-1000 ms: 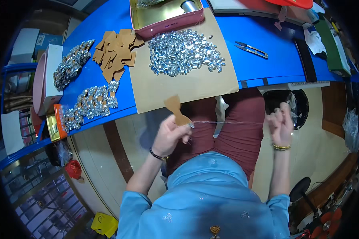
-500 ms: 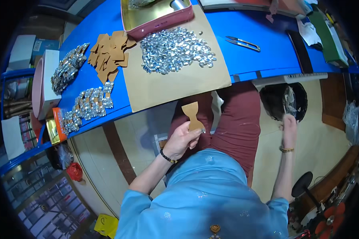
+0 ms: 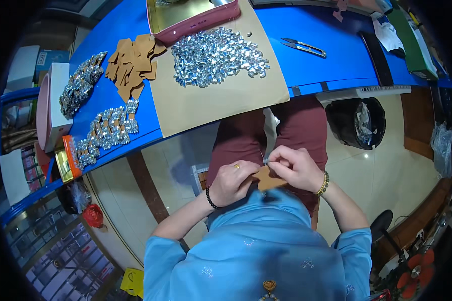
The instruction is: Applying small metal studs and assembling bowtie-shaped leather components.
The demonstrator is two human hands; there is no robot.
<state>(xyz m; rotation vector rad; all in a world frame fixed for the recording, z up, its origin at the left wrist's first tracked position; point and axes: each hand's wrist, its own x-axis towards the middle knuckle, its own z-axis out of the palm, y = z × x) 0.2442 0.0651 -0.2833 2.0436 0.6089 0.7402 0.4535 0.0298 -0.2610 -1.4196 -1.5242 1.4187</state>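
Your left hand pinches the tan cutout, near, before your blue shirt. Your right hand curls at its far-right edge; its grip cannot be told. Silver rhinestones lie farther off.

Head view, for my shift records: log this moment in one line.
left hand: holds brown cutout | right hand: at cutout's upper edge | cardboard: silver beads | blue table: snips

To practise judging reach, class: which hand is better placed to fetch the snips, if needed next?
Probably the right hand: the snips lie almost straight ahead of it on the blue table, while the left hand sits farther left. Both are at the tan card.
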